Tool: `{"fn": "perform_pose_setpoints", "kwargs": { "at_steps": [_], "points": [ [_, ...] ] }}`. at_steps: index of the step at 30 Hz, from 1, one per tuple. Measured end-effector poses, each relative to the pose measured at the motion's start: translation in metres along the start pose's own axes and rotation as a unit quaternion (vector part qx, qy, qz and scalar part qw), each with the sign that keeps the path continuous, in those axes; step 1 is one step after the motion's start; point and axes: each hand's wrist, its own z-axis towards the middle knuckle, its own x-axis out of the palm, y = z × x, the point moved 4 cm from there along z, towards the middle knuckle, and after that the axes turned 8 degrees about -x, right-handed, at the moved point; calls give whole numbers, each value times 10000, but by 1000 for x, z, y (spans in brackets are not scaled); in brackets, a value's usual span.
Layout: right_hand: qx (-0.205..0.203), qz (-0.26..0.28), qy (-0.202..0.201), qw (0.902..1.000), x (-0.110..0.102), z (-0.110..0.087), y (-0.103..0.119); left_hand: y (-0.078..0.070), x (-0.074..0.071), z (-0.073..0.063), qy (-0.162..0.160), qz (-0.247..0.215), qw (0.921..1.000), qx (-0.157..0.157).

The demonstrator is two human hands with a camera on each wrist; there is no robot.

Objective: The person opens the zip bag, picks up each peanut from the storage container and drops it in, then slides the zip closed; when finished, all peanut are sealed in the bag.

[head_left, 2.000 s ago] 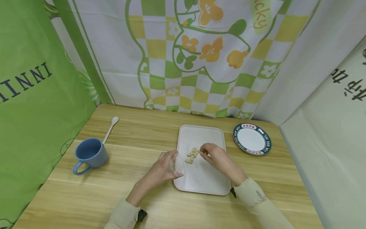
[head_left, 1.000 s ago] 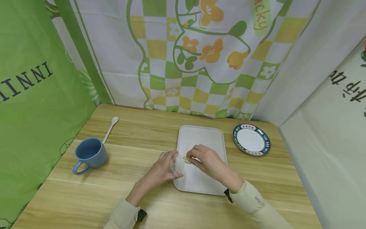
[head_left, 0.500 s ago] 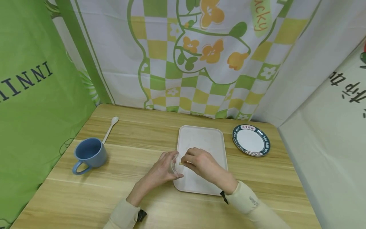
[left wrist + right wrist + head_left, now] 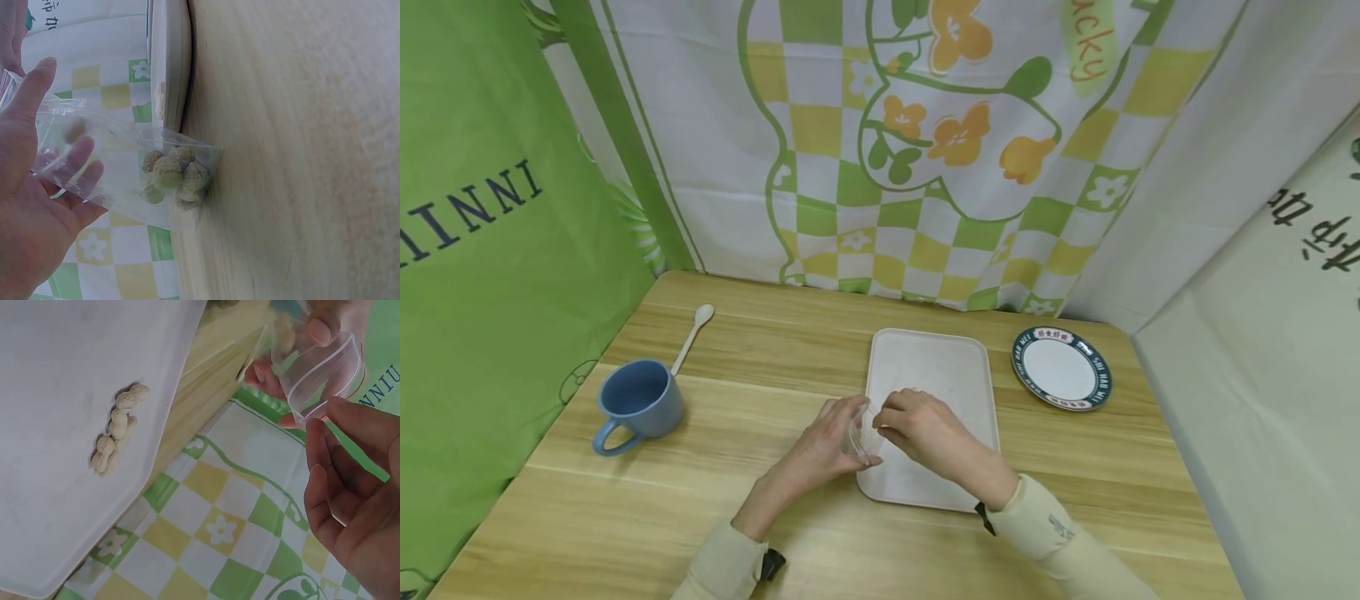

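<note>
My left hand (image 4: 827,442) holds a clear zip bag (image 4: 119,150) by its mouth, the fingers spread around it, over the left edge of a white tray (image 4: 936,367). Several unshelled peanuts (image 4: 172,175) lie in the bottom of the bag. Higher inside the bag is one blurred peanut (image 4: 75,130). My right hand (image 4: 925,429) is at the bag's mouth, thumb and fingertips near each other, with no peanut seen between them. A few loose peanuts (image 4: 119,425) lie on the tray, hidden behind the right hand in the head view.
On the left of the wooden table (image 4: 760,350) stands a blue mug (image 4: 647,404), with a white spoon (image 4: 691,340) beside it. A plate with a dark green rim (image 4: 1062,368) lies right of the tray. A checked curtain (image 4: 895,233) hangs behind the table.
My right hand has moved left from the peanuts on the tray to the bag's mouth. The peanut it pinched has left its fingertips. The left hand has stayed in place with the bag.
</note>
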Motion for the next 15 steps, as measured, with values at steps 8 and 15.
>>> {"fn": "perform_pose_setpoints", "kwargs": {
  "at_steps": [8, 15],
  "points": [
    [627, 56, -275, 9976, -1, -10, -27, 0, -1, 1, -100, 129, 9999, -6],
    [1550, 105, -124, 9878, 14, -32, -65, 1, 1, -1, -78, 40, 9999, -106]
  ]
}}
